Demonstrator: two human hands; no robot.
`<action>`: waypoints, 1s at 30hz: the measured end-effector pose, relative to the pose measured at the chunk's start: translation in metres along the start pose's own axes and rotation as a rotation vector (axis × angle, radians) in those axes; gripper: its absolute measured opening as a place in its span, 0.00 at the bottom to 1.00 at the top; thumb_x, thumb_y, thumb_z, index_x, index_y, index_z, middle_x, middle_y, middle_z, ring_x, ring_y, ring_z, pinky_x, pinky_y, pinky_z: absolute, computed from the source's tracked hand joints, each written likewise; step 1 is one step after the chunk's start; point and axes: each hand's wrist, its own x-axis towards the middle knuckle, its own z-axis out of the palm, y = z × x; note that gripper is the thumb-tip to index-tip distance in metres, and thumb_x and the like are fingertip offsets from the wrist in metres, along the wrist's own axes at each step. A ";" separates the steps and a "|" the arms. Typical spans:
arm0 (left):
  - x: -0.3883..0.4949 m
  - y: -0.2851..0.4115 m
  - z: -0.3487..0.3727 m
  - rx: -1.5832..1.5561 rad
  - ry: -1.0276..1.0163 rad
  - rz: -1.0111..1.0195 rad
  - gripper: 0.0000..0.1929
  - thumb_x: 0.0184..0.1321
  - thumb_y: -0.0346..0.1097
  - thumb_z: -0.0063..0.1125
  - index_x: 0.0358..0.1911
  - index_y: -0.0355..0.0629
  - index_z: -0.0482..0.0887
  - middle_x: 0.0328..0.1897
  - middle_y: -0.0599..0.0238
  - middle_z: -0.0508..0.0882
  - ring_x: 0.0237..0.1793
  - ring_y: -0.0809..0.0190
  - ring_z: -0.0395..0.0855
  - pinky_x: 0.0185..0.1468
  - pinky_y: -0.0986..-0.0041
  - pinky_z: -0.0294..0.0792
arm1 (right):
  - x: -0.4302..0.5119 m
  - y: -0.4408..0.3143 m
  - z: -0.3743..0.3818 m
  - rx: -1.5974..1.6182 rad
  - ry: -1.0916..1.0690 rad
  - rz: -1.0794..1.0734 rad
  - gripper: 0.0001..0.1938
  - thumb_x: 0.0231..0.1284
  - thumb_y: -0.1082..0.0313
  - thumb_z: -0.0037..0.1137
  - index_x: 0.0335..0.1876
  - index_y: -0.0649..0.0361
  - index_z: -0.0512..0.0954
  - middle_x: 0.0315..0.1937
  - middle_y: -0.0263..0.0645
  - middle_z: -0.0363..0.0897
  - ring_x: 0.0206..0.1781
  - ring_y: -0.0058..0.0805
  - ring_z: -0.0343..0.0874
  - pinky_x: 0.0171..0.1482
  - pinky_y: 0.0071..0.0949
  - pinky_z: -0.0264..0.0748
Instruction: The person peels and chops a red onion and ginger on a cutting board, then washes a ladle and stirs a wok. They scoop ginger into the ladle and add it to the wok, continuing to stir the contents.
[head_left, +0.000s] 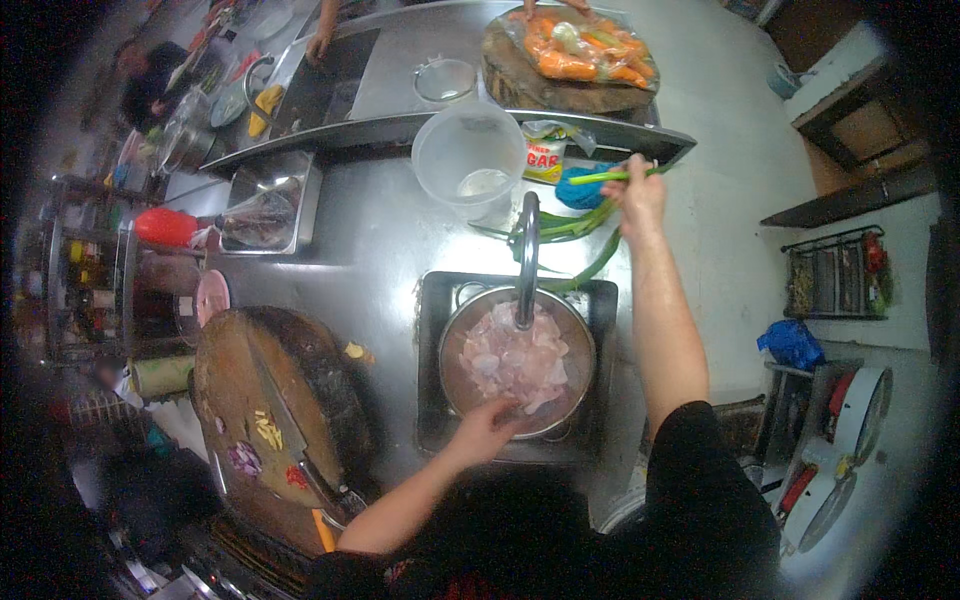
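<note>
My right hand (639, 199) grips a bright green stalk (592, 178) of what looks like spring onion, beyond the sink on the right. Long green leaves (574, 225) trail below it onto the steel counter, behind the faucet (529, 255). A round metal pot (587, 390) stands in the sink (429, 360), holding pale pink raw meat pieces (487, 364). At the pot's near rim is my left hand (487, 431), its fingers reaching over the edge towards the meat. Its fingertips are partly hidden, so whether it grips anything is unclear.
A clear plastic tub (469, 150), a sugar bag (543, 159) and a blue scouring pad (581, 189) stand behind the sink. On the left, a round wooden chopping block (240, 375) bears a cleaver (281, 397) and chopped aromatics. Carrots in plastic (585, 52) lie at the back.
</note>
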 end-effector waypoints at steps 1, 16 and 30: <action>-0.010 -0.005 -0.002 0.020 -0.004 -0.002 0.22 0.63 0.39 0.59 0.59 0.39 0.77 0.57 0.51 0.82 0.53 0.57 0.82 0.55 0.66 0.74 | -0.008 0.016 -0.003 0.130 0.024 0.066 0.18 0.69 0.55 0.53 0.49 0.62 0.70 0.34 0.42 0.78 0.30 0.27 0.79 0.29 0.25 0.77; -0.234 -0.210 0.023 -0.066 -0.008 -0.062 0.25 0.66 0.50 0.53 0.60 0.41 0.76 0.59 0.52 0.80 0.58 0.51 0.78 0.62 0.63 0.69 | -0.428 0.128 -0.133 -0.663 -0.730 0.309 0.19 0.67 0.60 0.54 0.55 0.66 0.75 0.42 0.38 0.80 0.40 0.30 0.77 0.45 0.28 0.75; -0.446 -0.503 0.277 -0.760 0.464 -0.149 0.31 0.72 0.57 0.35 0.67 0.40 0.68 0.71 0.52 0.67 0.69 0.49 0.63 0.71 0.59 0.54 | -0.641 0.241 -0.043 -1.433 -1.944 0.126 0.26 0.70 0.47 0.44 0.63 0.59 0.73 0.57 0.47 0.78 0.60 0.41 0.77 0.60 0.36 0.70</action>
